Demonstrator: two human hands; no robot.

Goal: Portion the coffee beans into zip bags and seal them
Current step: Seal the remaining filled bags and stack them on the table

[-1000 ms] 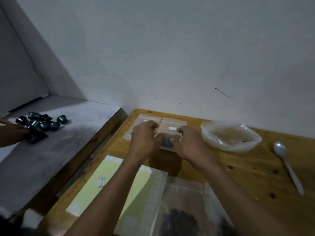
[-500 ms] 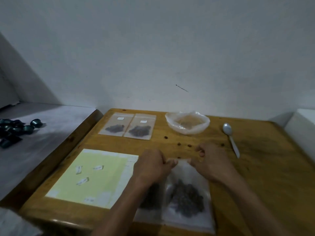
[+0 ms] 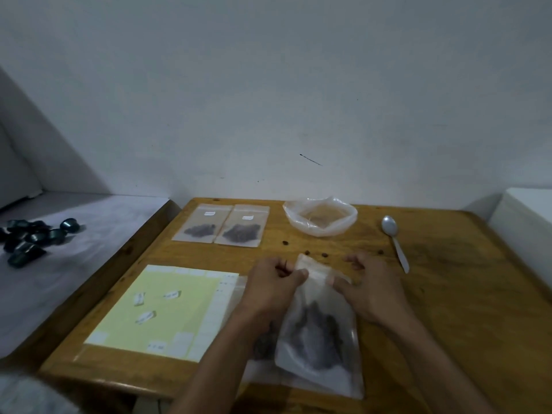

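A clear zip bag [image 3: 318,333] with dark coffee beans in its lower half is tilted up from the wooden table [image 3: 466,294] near me. My left hand [image 3: 273,286] pinches its top left edge and my right hand [image 3: 369,283] pinches the top right edge. Another bag with beans [image 3: 264,343] lies partly under my left forearm. Two filled bags [image 3: 203,224] [image 3: 243,225] with white labels lie flat side by side at the far left of the table. A crumpled plastic bag [image 3: 321,216] sits open at the back.
A metal spoon [image 3: 394,240] lies at the right. Several loose beans [image 3: 307,252] are scattered beyond my hands. A yellow-green label sheet [image 3: 155,306] with a few stickers lies at the left. Dark capsules [image 3: 30,237] rest on the grey surface left of the table. A white box [image 3: 528,225] stands at the right.
My hands left the far bags and came back to the near bag. They took its top edge and lifted it at a tilt. The camera view swung right and down.
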